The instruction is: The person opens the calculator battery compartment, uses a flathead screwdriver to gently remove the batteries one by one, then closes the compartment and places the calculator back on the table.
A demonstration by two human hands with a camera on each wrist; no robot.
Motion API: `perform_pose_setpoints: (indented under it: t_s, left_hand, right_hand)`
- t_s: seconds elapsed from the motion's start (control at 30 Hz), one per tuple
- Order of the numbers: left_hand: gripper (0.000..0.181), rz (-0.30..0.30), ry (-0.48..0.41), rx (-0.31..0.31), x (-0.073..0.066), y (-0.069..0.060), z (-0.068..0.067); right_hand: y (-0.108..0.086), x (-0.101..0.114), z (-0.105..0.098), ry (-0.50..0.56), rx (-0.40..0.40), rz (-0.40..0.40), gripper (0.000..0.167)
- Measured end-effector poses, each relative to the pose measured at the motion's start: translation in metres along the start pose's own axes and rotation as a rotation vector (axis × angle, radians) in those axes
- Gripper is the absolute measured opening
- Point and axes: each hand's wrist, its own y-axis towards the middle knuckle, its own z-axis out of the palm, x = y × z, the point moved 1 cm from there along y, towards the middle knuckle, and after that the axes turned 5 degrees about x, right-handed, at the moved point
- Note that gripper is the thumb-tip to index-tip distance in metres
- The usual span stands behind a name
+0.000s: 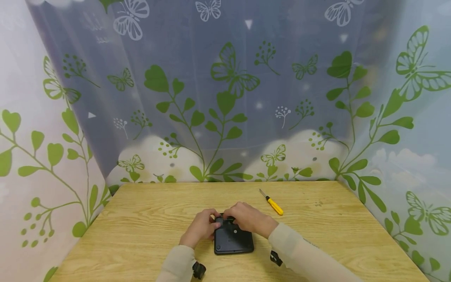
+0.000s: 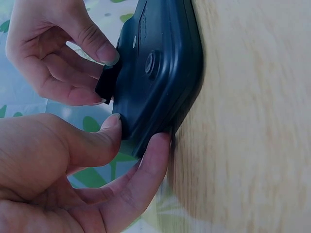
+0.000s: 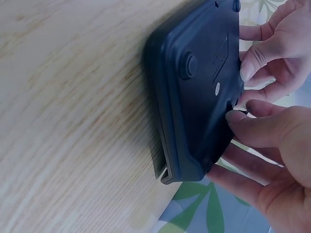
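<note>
A black desk calculator (image 1: 229, 241) lies face down on the table, its underside showing round rubber feet and a small round sticker. My left hand (image 1: 201, 228) grips its far left corner, thumb on the underside and a finger under the edge in the left wrist view. My right hand (image 1: 248, 217) is at the far edge, pinching a small black battery cover (image 2: 107, 83) between thumb and fingers. That piece stands tilted up against the calculator; whether it is fully loose I cannot tell. The right hand's fingers partly hide the compartment area.
Beyond the right hand lies a screwdriver (image 1: 275, 205) with a yellow handle, its tip pointing away. Several tiny pieces (image 1: 318, 203), perhaps screws, rest farther right on the wooden table (image 1: 141, 235). A patterned curtain (image 1: 190, 129) hangs behind the far table edge.
</note>
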Motion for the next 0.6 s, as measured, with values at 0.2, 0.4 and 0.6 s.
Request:
perform_pose_setpoints:
  t_s: [0.2,0.4,0.6]
  left_hand:
    - [0.024,0.014,-0.005,0.001,-0.0019,-0.0023,-0.0009]
    - [0.025,0.01,0.006,0.002,-0.0032,-0.0027,-0.0014]
    - [0.024,0.008,0.014,-0.001,-0.0013,-0.0013,-0.0009]
  right_hand:
    - [-0.0009,0.0005,-0.0006,-0.011,0.003,0.029,0.032]
    - [-0.0014,0.0008,-0.0007,-0.019,-0.008,0.036,0.029]
    - [-0.0005,0.0018,-0.0005,-0.02,-0.014,0.064,0.025]
